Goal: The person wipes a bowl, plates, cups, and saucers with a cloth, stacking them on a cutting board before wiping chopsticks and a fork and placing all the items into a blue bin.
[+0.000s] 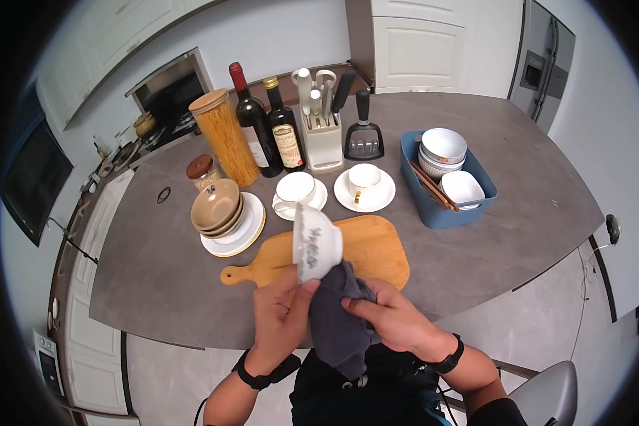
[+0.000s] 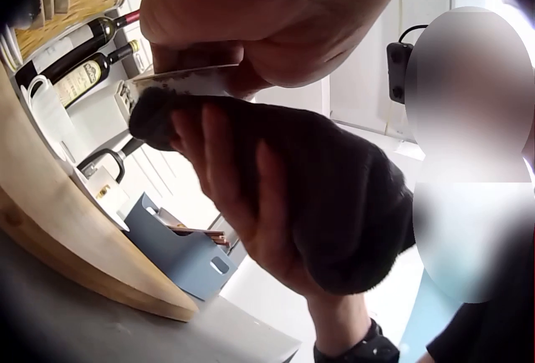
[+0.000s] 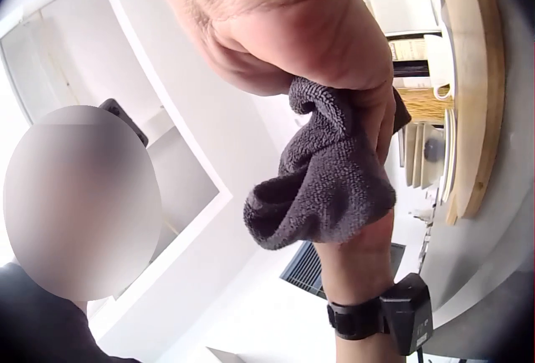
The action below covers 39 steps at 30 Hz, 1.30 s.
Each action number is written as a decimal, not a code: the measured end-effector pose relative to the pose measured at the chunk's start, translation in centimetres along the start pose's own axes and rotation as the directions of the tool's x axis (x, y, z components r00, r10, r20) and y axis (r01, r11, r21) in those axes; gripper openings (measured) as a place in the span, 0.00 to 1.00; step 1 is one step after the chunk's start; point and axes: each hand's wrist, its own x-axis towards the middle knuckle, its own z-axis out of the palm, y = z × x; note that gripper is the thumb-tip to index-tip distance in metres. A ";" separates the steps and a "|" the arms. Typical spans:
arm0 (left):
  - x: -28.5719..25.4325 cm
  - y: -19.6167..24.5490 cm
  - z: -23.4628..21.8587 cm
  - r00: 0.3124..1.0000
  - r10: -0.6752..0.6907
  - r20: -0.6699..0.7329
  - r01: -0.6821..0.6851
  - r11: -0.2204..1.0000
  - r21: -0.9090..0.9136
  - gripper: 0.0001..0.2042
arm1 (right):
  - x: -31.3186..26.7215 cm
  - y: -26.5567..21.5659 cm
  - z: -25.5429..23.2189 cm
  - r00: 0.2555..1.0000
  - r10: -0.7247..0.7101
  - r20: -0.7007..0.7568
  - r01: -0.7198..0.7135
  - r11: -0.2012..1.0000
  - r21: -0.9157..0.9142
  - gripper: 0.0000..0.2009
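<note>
Your left hand [image 1: 280, 312] pinches the rim of a white bowl [image 1: 318, 245], glossy, round, dark pattern outside, tilted on its side above the cutting board [image 1: 373, 248]. Your right hand [image 1: 397, 319] grips a dark grey cloth [image 1: 339, 316], looped terry texture, bunched and hanging in folds, top edge against the bowl's underside. Board is pale wood, rounded corners, stub handle with a hole, flat on the matte grey counter [image 1: 476, 270]. Beyond it: two white cups [image 1: 296, 187] [image 1: 364, 179] on round saucers. Left of them, tan bowls [image 1: 216, 206] nest on white plates [image 1: 245, 238]. Right side, blue plastic bin [image 1: 444, 214] holds white bowls [image 1: 444, 145] and brown wooden chopsticks [image 1: 433, 186]. Behind the cups, dark glass bottles [image 1: 257, 128] stand upright beside a ribbed off-white knife block [image 1: 324, 149].
</note>
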 end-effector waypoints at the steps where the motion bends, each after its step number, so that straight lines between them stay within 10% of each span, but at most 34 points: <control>1: 0.3 0.0 -0.1 1.000 0.003 0.005 -0.003 1.000 0.001 0.16 | -0.4 -0.5 0.4 0.999 -0.007 0.032 0.010 0.997 -0.082 0.16; 3: 0.7 0.1 -0.2 0.994 -0.031 -0.101 0.027 0.998 -0.048 0.13 | -1.5 -2.0 1.0 0.986 -0.169 0.005 0.165 0.955 -0.245 0.17; 6: 0.5 0.9 0.9 0.995 -0.103 -0.003 0.099 0.968 -0.232 0.15 | -0.5 -3.0 0.9 0.584 -0.793 0.174 0.618 0.295 -0.728 0.35; 9: -0.9 -0.4 0.2 0.982 -0.141 0.124 0.169 0.949 -0.266 0.18 | 0.4 -2.4 1.3 0.723 -0.561 0.403 0.473 -0.023 -0.881 0.38; 19: 1.1 0.7 -1.2 0.967 -0.253 0.000 0.205 0.783 -0.587 0.20 | -1.1 -0.7 -2.8 0.772 -0.437 0.463 0.547 0.085 -0.833 0.36; 23: 2.0 1.7 -2.5 0.986 -0.133 -0.097 0.073 0.881 -0.468 0.24 | -2.0 -0.9 -7.1 0.728 -0.682 -0.061 0.397 0.493 -0.774 0.28; 25: 2.0 1.3 -2.8 0.992 -0.117 -0.055 0.111 0.988 -0.103 0.19 | -1.9 0.2 -9.5 0.705 -0.594 -0.388 0.384 0.780 -0.495 0.21; 29: 2.0 0.4 -2.2 0.987 -0.157 0.016 0.135 0.892 0.432 0.15 | -2.4 1.2 -12.3 0.733 -0.523 -0.434 0.237 0.795 -0.558 0.18; 31: 2.4 0.1 -1.1 0.991 0.024 0.131 -0.108 0.720 0.685 0.19 | -2.7 1.4 -12.8 0.731 -0.499 -0.466 0.185 0.802 -0.568 0.18; 39: 5.3 -0.4 1.8 0.918 0.049 0.394 -0.358 0.535 0.766 0.24 | -3.1 1.2 -12.5 0.764 -0.498 -0.410 0.168 0.767 -0.619 0.17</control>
